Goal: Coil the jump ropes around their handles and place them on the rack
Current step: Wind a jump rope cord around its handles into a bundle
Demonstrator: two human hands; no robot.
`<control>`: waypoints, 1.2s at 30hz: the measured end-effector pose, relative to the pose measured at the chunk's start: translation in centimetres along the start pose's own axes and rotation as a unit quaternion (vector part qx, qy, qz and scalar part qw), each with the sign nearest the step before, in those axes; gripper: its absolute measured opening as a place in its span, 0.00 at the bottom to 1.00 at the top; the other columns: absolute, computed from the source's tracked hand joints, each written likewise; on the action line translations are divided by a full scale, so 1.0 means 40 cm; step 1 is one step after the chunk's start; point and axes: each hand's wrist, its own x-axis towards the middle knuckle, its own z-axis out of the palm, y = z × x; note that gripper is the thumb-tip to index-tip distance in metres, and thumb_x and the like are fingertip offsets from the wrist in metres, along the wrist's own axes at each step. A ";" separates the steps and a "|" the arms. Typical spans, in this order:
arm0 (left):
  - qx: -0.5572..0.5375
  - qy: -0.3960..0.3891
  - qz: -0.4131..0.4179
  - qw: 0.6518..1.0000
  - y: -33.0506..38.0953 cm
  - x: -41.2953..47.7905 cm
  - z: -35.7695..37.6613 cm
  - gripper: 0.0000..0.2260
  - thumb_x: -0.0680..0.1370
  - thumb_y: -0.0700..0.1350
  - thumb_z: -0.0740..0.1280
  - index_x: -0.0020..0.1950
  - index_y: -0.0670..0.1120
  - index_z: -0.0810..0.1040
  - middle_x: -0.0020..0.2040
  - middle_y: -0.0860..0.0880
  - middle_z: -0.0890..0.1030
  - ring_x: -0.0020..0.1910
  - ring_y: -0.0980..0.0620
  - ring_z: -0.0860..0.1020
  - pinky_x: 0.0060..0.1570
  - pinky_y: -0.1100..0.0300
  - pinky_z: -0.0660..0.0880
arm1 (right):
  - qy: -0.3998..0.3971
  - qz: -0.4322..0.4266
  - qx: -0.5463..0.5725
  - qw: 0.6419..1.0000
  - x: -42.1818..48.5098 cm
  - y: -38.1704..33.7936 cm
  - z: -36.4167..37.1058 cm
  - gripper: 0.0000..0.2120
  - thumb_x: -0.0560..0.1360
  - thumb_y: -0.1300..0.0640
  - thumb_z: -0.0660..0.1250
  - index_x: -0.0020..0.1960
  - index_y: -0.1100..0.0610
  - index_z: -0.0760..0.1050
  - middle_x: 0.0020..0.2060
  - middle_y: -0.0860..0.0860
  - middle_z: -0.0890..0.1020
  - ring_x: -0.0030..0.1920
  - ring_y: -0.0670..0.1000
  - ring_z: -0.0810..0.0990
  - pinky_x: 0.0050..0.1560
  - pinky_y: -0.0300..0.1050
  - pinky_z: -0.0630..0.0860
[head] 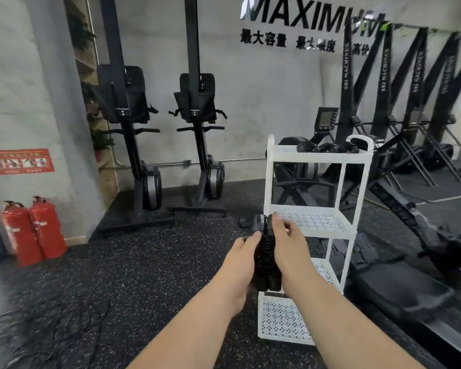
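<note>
A black jump rope (266, 258), coiled around its two handles into an upright bundle, sits between both my hands in front of the white rack (349, 230). My left hand (237, 262) grips the bundle's left side. My right hand (288, 243) holds the right side, fingers reaching its top. Several black coiled ropes (328, 148) lie on the rack's top shelf. The middle and lower perforated shelves show nothing on them.
Two upright rowing machines (197, 145) stand against the back wall. Ski machines (399, 134) and a rower line the right side. Two red fire extinguishers (33, 230) stand at the left wall. Speckled black rubber floor (144, 262) lies to my left.
</note>
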 end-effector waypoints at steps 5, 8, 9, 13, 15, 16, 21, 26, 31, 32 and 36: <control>0.039 -0.047 0.043 0.997 0.081 0.029 0.059 0.17 0.84 0.57 0.70 0.65 0.46 0.80 0.56 0.45 0.88 0.56 0.42 0.87 0.50 0.41 0.85 | 0.006 -0.109 -0.041 0.993 0.047 -0.077 -0.050 0.12 0.86 0.41 0.60 0.65 0.44 0.73 0.58 0.44 0.81 0.58 0.47 0.81 0.65 0.54 0.78; 0.053 -0.026 0.079 0.995 0.124 0.045 0.096 0.16 0.84 0.58 0.70 0.63 0.48 0.82 0.54 0.46 0.89 0.54 0.44 0.88 0.48 0.46 0.86 | 0.004 -0.186 -0.143 0.972 0.071 -0.097 -0.069 0.25 0.86 0.40 0.59 0.80 0.46 0.65 0.68 0.46 0.76 0.70 0.50 0.75 0.73 0.49 0.71; 0.050 -0.016 0.088 0.995 0.140 0.050 0.111 0.15 0.84 0.58 0.70 0.63 0.48 0.83 0.54 0.46 0.89 0.53 0.45 0.88 0.47 0.48 0.86 | 0.000 -0.211 -0.181 0.961 0.074 -0.101 -0.075 0.29 0.85 0.39 0.58 0.83 0.47 0.61 0.73 0.49 0.72 0.73 0.50 0.72 0.73 0.47 0.68; 0.032 0.026 0.097 0.994 0.211 0.077 0.160 0.13 0.83 0.57 0.71 0.59 0.49 0.84 0.53 0.46 0.88 0.51 0.47 0.86 0.46 0.53 0.84 | -0.021 -0.316 -0.307 0.897 0.074 -0.096 -0.107 0.35 0.82 0.33 0.53 0.85 0.42 0.50 0.82 0.45 0.55 0.80 0.49 0.64 0.75 0.51 0.71; 0.025 0.040 0.094 0.994 0.243 0.099 0.181 0.13 0.82 0.58 0.72 0.57 0.49 0.85 0.52 0.45 0.88 0.51 0.44 0.86 0.47 0.50 0.85 | -0.033 -0.355 -0.361 0.862 0.086 -0.087 -0.120 0.34 0.84 0.37 0.55 0.86 0.40 0.46 0.84 0.42 0.49 0.82 0.49 0.61 0.74 0.51 0.74; 0.027 0.049 0.101 0.993 0.258 0.110 0.191 0.12 0.82 0.58 0.72 0.55 0.50 0.85 0.50 0.46 0.88 0.50 0.44 0.86 0.49 0.48 0.85 | -0.034 -0.369 -0.375 0.850 0.097 -0.084 -0.126 0.35 0.85 0.40 0.58 0.86 0.40 0.45 0.85 0.42 0.47 0.82 0.49 0.60 0.72 0.50 0.75; 0.051 0.057 0.116 0.990 0.311 0.186 0.235 0.14 0.83 0.60 0.70 0.48 0.50 0.84 0.49 0.46 0.88 0.49 0.45 0.86 0.53 0.49 0.84 | 0.017 -0.404 -0.462 0.789 0.183 -0.103 -0.139 0.37 0.85 0.46 0.64 0.87 0.46 0.48 0.86 0.53 0.50 0.84 0.56 0.59 0.76 0.54 0.72; 0.063 0.031 0.115 0.991 0.344 0.272 0.266 0.17 0.86 0.57 0.63 0.61 0.46 0.83 0.55 0.43 0.87 0.55 0.42 0.85 0.62 0.42 0.82 | 0.042 -0.414 -0.542 0.730 0.281 -0.167 -0.123 0.33 0.84 0.44 0.61 0.86 0.47 0.54 0.80 0.61 0.65 0.77 0.63 0.69 0.72 0.58 0.73; 0.048 0.008 0.157 0.986 0.381 0.354 0.244 0.15 0.89 0.50 0.59 0.60 0.46 0.83 0.56 0.42 0.88 0.50 0.45 0.88 0.53 0.47 0.86 | 0.032 -0.389 -0.565 0.727 0.398 -0.255 -0.108 0.30 0.86 0.40 0.54 0.85 0.48 0.53 0.75 0.55 0.71 0.69 0.58 0.74 0.68 0.53 0.72; 0.068 0.007 0.168 0.983 0.380 0.366 0.238 0.14 0.89 0.49 0.57 0.61 0.47 0.81 0.58 0.42 0.87 0.52 0.44 0.88 0.56 0.45 0.85 | 0.035 -0.386 -0.567 0.727 0.430 -0.270 -0.104 0.29 0.87 0.40 0.54 0.85 0.48 0.55 0.74 0.56 0.72 0.67 0.58 0.76 0.66 0.53 0.73; 0.228 0.030 0.235 0.944 0.351 0.430 0.196 0.15 0.88 0.50 0.57 0.74 0.57 0.74 0.67 0.50 0.81 0.63 0.47 0.82 0.66 0.42 0.80 | 0.050 -0.345 -0.593 0.725 0.579 -0.320 -0.083 0.28 0.87 0.40 0.54 0.83 0.49 0.57 0.67 0.57 0.77 0.60 0.61 0.80 0.59 0.56 0.78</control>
